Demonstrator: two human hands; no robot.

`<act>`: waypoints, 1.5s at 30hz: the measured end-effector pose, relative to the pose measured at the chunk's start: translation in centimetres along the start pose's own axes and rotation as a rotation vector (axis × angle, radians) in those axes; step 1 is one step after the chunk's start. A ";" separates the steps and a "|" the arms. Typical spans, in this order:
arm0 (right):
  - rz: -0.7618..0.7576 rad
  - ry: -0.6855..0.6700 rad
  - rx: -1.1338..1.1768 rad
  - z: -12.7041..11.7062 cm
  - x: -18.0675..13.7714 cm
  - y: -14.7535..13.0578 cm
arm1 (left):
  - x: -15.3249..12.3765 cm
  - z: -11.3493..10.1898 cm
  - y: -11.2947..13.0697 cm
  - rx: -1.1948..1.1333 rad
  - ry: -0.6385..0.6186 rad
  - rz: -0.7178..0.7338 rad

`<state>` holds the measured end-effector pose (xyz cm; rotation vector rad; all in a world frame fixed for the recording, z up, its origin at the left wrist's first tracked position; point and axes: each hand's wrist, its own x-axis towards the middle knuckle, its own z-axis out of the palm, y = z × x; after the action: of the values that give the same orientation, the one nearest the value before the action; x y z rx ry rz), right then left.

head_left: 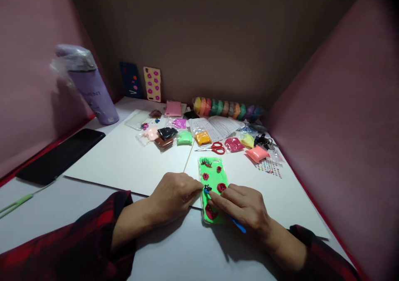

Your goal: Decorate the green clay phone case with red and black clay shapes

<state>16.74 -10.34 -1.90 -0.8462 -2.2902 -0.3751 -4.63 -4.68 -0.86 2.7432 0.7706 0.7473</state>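
A phone case (215, 163) covered in bright green clay lies upright in front of me. It bears dark red shapes and a small black clay piece (208, 188) near its left edge. My right hand (245, 204) is closed on a blue modelling tool (239, 225), its tip touching the black piece. The fingers of my left hand (174, 193) are curled and pinched at the case's left edge, beside the black piece; whatever they hold is hidden. A thin tan stick or line (188, 156) runs up from behind my left hand.
On the white boards (124, 160) lie several clay packets (185, 138), red-handled scissors (218, 148), paper sheets (215, 127) and gem stickers (270, 168). Two decorated cases (152, 84) lean on the back wall. A purple bottle (93, 89) and a black phone (62, 154) are at left.
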 end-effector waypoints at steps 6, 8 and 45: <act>-0.008 -0.010 -0.017 -0.2 0.2 -0.2 | 0.0 0.1 0.0 -0.001 0.003 0.002; 0.006 0.004 -0.016 -0.3 0.3 -0.1 | 0.0 0.1 -0.1 -0.001 0.004 0.003; 0.065 0.004 0.000 -0.2 -0.4 -0.3 | 0.0 0.0 0.0 0.003 0.011 0.005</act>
<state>16.90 -10.83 -2.01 -0.9164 -2.2532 -0.3475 -4.63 -4.69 -0.86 2.7472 0.7675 0.7638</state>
